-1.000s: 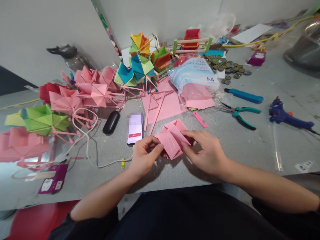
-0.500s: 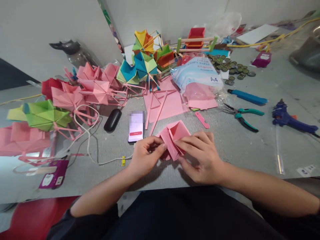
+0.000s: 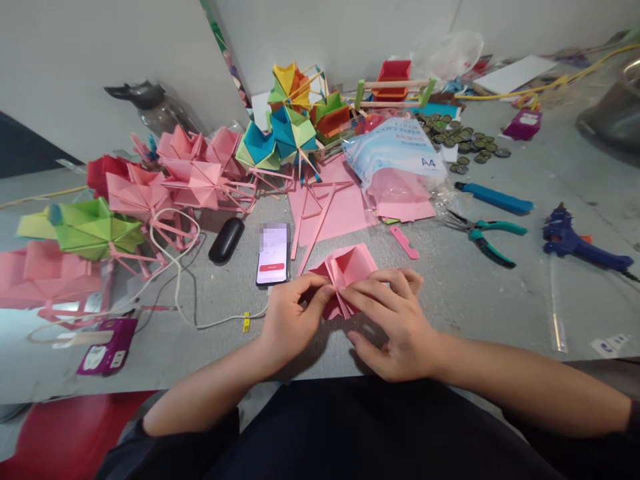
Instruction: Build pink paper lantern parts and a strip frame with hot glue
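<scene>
Both hands pinch the folded pink paper piece (image 3: 346, 270) on the grey table (image 3: 500, 293), just near the smartphone (image 3: 273, 254): left hand (image 3: 291, 317) fingertips clamping one edge, seemingly steadying it, right hand (image 3: 395, 320) pressing a crease

The folded paper (image 3: 345, 270) was pink, the surface (image 3: 500, 293) grey, the pliers (image 3: 483, 233) teal-handled, the glue gun (image 3: 575, 241) blue, the phone (image 3: 273, 253) showed a red button.
</scene>
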`<act>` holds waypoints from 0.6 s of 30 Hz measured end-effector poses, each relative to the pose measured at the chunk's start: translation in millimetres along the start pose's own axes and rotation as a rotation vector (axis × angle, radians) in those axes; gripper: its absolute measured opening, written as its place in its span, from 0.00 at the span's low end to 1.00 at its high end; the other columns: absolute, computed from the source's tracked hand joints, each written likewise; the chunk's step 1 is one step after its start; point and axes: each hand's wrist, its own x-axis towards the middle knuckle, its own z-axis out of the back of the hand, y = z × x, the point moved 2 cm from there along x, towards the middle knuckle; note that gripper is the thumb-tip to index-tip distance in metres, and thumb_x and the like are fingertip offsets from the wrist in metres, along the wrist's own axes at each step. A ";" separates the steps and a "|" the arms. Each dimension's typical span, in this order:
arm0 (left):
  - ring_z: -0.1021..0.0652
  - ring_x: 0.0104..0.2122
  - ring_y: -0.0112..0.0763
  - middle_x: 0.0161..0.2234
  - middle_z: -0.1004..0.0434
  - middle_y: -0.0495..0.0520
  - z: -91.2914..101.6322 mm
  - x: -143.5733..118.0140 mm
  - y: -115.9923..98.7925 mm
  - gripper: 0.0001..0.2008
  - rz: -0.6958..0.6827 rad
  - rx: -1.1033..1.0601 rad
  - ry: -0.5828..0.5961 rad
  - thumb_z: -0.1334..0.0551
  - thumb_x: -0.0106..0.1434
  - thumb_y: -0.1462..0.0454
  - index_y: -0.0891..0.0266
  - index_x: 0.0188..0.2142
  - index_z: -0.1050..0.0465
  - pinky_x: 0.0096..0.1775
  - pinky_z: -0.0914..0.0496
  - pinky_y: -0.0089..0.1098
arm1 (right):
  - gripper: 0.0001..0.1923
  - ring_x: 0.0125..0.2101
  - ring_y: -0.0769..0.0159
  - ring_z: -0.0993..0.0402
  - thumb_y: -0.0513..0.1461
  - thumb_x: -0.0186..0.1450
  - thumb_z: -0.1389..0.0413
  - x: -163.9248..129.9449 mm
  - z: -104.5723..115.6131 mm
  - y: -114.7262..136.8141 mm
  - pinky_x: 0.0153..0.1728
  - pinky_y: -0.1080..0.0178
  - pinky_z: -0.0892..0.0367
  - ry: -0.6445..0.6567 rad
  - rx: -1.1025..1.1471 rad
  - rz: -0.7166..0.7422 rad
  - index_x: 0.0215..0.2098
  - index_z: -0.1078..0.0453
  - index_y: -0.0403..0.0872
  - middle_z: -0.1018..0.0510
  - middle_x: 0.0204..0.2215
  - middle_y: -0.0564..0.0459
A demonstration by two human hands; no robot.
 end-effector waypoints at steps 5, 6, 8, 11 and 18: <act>0.20 0.27 0.29 0.30 0.16 0.50 -0.8 -1.6 -0.2 0.08 -0.115 0.085 -0.022 0.36 0.74 0.64 0.60 0.37 0.21 0.31 0.26 0.28 | 0.23 0.50 0.49 0.27 0.40 0.67 0.42 1.4 -1.4 -0.4 0.54 0.44 0.45 -0.029 0.017 0.022 0.60 0.30 0.49 0.15 0.49 0.48; 0.19 0.27 0.28 0.31 0.15 0.50 -0.6 -2.3 0.7 0.06 -0.144 0.103 -0.040 0.37 0.74 0.65 0.60 0.39 0.22 0.31 0.26 0.27 | 0.22 0.49 0.49 0.26 0.39 0.67 0.42 2.0 -1.7 -1.1 0.54 0.45 0.45 -0.031 0.019 0.023 0.59 0.30 0.49 0.15 0.48 0.48; 0.17 0.28 0.28 0.35 0.13 0.50 1.0 -3.7 1.9 0.05 -0.250 0.165 -0.082 0.37 0.74 0.67 0.60 0.47 0.23 0.32 0.24 0.27 | 0.20 0.49 0.50 0.25 0.38 0.67 0.42 3.1 -2.2 -2.7 0.54 0.46 0.45 -0.039 0.025 0.024 0.57 0.31 0.50 0.14 0.45 0.50; 0.15 0.32 0.32 0.39 0.12 0.53 4.0 -5.4 -0.3 0.16 -0.523 0.328 -0.032 0.41 0.73 0.72 0.61 0.57 0.26 0.35 0.23 0.31 | 0.19 0.49 0.51 0.24 0.38 0.66 0.42 4.3 -2.9 -5.4 0.53 0.46 0.45 -0.060 0.047 0.044 0.56 0.32 0.51 0.15 0.41 0.51; 0.14 0.36 0.36 0.40 0.13 0.56 15.0 -2.9 -5.1 0.14 -0.614 0.461 0.091 0.42 0.69 0.75 0.64 0.51 0.25 0.39 0.22 0.34 | 0.24 0.56 0.48 0.25 0.37 0.67 0.42 4.0 -2.9 -13.7 0.56 0.45 0.41 -0.027 0.112 0.160 0.61 0.36 0.51 0.17 0.52 0.46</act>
